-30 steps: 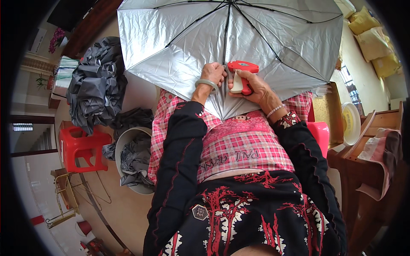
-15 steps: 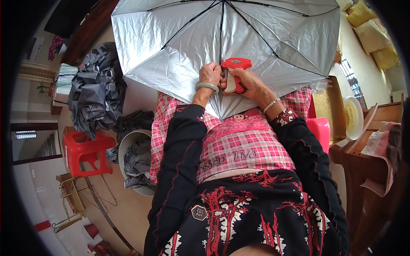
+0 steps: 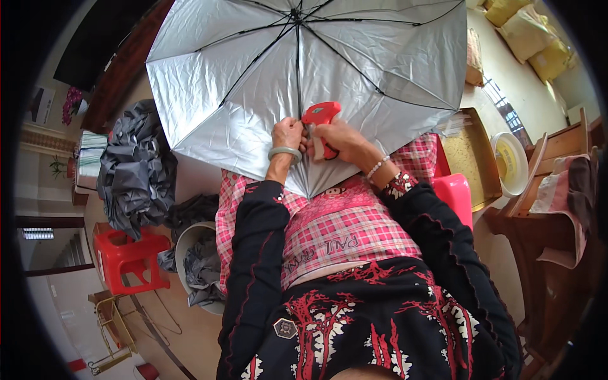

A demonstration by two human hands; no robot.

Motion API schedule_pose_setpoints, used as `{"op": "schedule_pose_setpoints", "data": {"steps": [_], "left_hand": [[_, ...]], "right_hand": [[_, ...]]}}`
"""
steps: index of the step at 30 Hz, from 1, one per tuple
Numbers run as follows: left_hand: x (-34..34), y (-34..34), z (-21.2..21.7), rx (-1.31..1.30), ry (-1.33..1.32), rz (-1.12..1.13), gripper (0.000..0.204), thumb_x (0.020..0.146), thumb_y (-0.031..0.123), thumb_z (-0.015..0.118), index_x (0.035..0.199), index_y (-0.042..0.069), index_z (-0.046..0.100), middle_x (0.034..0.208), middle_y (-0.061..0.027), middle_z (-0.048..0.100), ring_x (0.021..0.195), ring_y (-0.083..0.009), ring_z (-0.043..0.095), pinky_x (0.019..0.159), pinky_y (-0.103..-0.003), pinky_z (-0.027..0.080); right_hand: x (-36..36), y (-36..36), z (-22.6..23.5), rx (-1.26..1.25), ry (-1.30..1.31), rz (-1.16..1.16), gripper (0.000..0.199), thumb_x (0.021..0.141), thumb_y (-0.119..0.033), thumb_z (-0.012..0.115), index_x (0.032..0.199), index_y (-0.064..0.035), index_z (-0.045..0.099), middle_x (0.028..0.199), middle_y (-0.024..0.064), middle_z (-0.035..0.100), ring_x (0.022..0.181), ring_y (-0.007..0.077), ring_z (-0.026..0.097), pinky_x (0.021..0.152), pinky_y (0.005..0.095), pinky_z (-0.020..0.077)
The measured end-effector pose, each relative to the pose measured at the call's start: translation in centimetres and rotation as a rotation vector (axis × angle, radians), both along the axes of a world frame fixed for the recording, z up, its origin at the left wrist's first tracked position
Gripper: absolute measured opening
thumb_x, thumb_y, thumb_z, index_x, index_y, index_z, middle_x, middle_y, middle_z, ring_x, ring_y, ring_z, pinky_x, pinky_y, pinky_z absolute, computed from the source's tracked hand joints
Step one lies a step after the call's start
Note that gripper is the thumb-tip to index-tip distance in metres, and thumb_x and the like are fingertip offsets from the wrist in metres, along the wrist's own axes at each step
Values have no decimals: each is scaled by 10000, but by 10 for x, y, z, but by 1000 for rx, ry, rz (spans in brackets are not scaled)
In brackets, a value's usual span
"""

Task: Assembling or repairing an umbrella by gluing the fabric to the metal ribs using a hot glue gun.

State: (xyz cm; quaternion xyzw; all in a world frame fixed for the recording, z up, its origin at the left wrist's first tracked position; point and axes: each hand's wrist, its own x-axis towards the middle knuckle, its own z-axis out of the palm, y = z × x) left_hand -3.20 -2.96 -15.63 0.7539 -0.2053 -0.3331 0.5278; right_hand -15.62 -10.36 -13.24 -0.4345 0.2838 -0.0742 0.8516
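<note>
An opened umbrella (image 3: 266, 76) with a silver inner side spreads out before me, its dark ribs meeting at a hub near the top of the picture. My right hand (image 3: 342, 140) is closed around a red and white tagging gun (image 3: 322, 113). The gun's front end is against or very close to the fingers of my left hand (image 3: 288, 134). That hand is pinched at the umbrella's canopy, along the rib running toward me; its fingertips are partly hidden. A pink checked apron (image 3: 354, 228) covers my lap under the canopy's near edge.
At left, crumpled dark grey fabric (image 3: 136, 171) is heaped above a red plastic stool (image 3: 130, 253). A pale bucket (image 3: 190, 240) holds more dark fabric. At right are a pink stool (image 3: 455, 190), a shallow box (image 3: 472, 158), a white bucket (image 3: 512, 164) and wooden furniture (image 3: 538, 247).
The umbrella has shifted left and lower in view, bringing its hub into sight. Both hands moved with it, and the tagging gun is now tilted more upright. The surroundings at left appear lower.
</note>
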Motion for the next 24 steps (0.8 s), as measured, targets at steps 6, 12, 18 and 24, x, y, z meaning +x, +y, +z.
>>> {"op": "schedule_pose_setpoints", "data": {"steps": [6, 12, 18, 24], "left_hand": [[71, 12, 10, 360, -355, -226, 173, 784, 106, 487, 837, -10, 604, 661, -166, 614, 519, -239, 609, 471, -345, 480], [125, 17, 74, 825, -1152, -170, 357, 760, 310, 567, 892, -13, 642, 907, -224, 619, 891, -330, 601, 770, -413, 475], [55, -9, 40, 615, -911, -376, 377, 769, 359, 553, 839, 2, 653, 909, -229, 614, 893, -348, 598, 783, -418, 474], [28, -13, 2, 363, -548, 10, 351, 778, 310, 536, 802, -24, 641, 836, -223, 624, 755, -349, 623, 700, -405, 499]], "right_hand": [[-30, -10, 94, -666, 111, 167, 244, 768, -139, 533, 918, 53, 526, 671, 76, 586, 548, 162, 572, 479, 301, 462], [-42, -49, 77, -1122, 239, -76, 289, 759, -163, 539, 931, 68, 516, 665, 72, 583, 562, 156, 569, 507, 284, 457], [-35, -36, 47, -387, 51, -73, 263, 781, -140, 532, 953, 57, 504, 744, 112, 581, 611, 196, 596, 544, 296, 495], [-9, -29, 16, -190, 63, -135, 270, 795, -122, 532, 980, 67, 477, 797, 151, 582, 639, 236, 612, 565, 328, 518]]}}
